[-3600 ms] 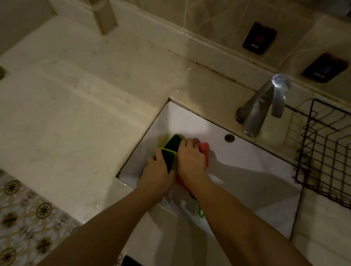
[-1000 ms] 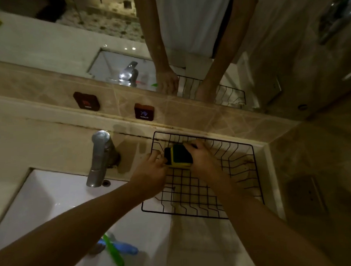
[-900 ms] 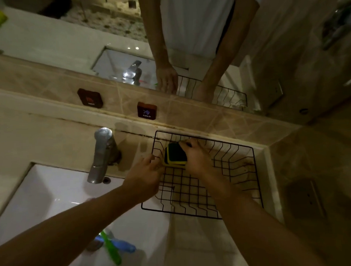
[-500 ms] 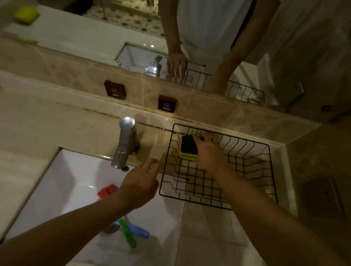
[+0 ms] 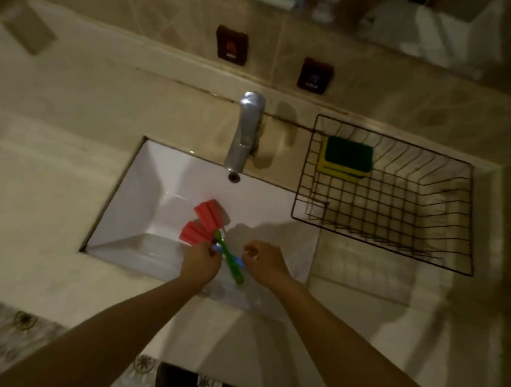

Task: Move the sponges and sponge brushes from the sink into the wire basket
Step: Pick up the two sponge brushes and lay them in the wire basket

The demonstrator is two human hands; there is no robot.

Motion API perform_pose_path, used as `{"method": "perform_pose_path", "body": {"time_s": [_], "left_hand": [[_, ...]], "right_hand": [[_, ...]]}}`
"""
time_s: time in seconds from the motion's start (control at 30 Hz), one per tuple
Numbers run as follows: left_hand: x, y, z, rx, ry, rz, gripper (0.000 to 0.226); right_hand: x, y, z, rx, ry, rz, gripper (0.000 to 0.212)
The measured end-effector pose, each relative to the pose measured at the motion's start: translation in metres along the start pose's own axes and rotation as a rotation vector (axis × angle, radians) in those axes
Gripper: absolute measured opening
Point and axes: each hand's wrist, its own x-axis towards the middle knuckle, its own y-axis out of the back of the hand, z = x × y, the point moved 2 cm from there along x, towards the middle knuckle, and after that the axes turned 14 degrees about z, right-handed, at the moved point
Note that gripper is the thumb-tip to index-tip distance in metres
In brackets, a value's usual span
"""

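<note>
Two sponge brushes with red foam heads [image 5: 210, 213] lie in the white sink [image 5: 149, 179], their green handle [image 5: 232, 262] and blue handle crossing near the front wall. My left hand [image 5: 200, 263] is down in the sink with its fingertips curled onto the handles just below the red heads. My right hand [image 5: 264, 262] has curled fingers at the blue handle's lower end; whether it grips is unclear. Stacked yellow sponges with dark green pads [image 5: 346, 159] rest in the back left corner of the black wire basket [image 5: 395, 246].
A chrome tap [image 5: 245, 133] stands behind the sink, over the overflow hole. The basket sits on the beige counter right of the sink. Hot and cold tags [image 5: 231, 46] hang on the tiled wall. Patterned floor shows at lower left.
My right hand let go of the sponges in the basket and both hands came back left, down into the sink to the brush handles. The view tilted down.
</note>
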Motion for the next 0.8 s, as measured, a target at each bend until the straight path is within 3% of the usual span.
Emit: {"method": "perform_pose_path", "body": {"time_s": [0.1,0.23,0.37,0.57,0.7,0.8], "left_hand": [[0.002,-0.014,-0.007,-0.078,0.079,0.024,0.021],[0.007,-0.037,-0.011,-0.046,0.165,-0.004,0.020],[0.009,-0.052,-0.015,-0.027,0.169,-0.015,0.007],[0.007,-0.052,-0.008,-0.012,0.168,-0.018,0.004],[0.001,-0.032,0.004,0.039,0.049,-0.111,0.005],[-0.008,-0.008,0.014,0.076,-0.071,-0.091,0.003]], "right_hand": [[0.020,-0.033,0.016,-0.013,-0.017,-0.039,0.040],[0.041,-0.060,0.030,-0.224,0.101,-0.076,0.022],[0.046,-0.075,0.033,-0.276,0.193,-0.069,0.024],[0.044,-0.069,0.031,-0.252,0.118,-0.147,0.017],[0.029,-0.053,0.024,-0.243,0.058,-0.123,0.016],[0.011,-0.031,0.014,-0.214,0.074,-0.015,0.012]]}}
